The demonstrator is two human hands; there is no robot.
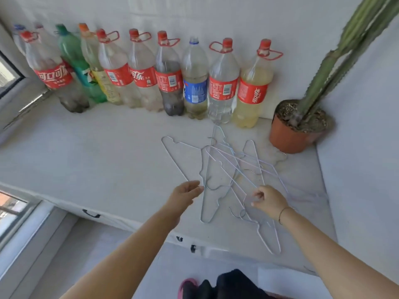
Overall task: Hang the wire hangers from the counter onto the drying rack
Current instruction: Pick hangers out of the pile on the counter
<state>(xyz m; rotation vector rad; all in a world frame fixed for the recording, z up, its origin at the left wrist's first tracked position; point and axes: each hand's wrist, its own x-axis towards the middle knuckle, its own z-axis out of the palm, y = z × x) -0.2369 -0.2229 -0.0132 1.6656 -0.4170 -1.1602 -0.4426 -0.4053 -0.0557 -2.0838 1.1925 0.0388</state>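
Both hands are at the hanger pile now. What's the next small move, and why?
Probably close the right hand on one wire of the wire hangers and lift it slowly: they lie crossed and tangled on the counter, so the open left hand may need to hold the others down.

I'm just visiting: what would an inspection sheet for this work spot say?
Surface: white counter, hangers on its right half.
Job's things: wire hangers tangled in a flat pile; drying rack not in view.
Clutter: plastic bottles lined along the wall; potted cactus in the right corner.
Grips: left hand open, at the pile; right hand seemingly pinching a hanger wire.
Cables: nothing seen.
Surroundings: window at left, white walls.
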